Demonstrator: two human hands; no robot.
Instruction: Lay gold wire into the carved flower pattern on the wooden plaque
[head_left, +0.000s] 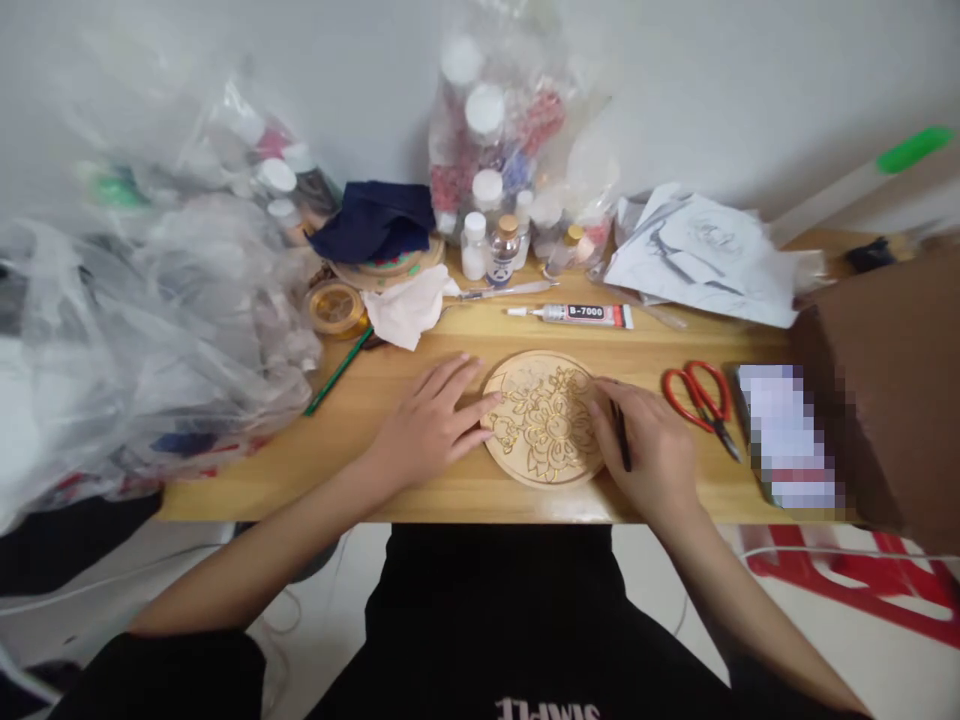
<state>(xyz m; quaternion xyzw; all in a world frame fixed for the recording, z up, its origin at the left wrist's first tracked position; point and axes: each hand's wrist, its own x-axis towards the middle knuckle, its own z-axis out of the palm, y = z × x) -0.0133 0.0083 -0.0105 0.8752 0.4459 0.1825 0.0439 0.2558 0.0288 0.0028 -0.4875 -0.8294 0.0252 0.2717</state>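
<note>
A round pale wooden disc (510,466) lies flat near the table's front edge, its face covered with a flower pattern outlined in gold. My left hand (431,425) is open, palm down, with fingers spread and the fingertips at the disc's left rim. At the disc's right side, my right hand (651,440) is closed around a slim black tool (622,436). The tool's working end is hidden by my fingers, so its exact kind does not show. Behind the disc lies a tube of B-7000 glue (581,316).
Red-handled scissors (703,405) and a phone (784,435) lie to the right, beside a brown box (885,390). Plastic bags (165,340) crowd the left. A gold wire spool (336,306), a green pencil (339,372), small bottles (504,250) and papers (705,255) stand behind.
</note>
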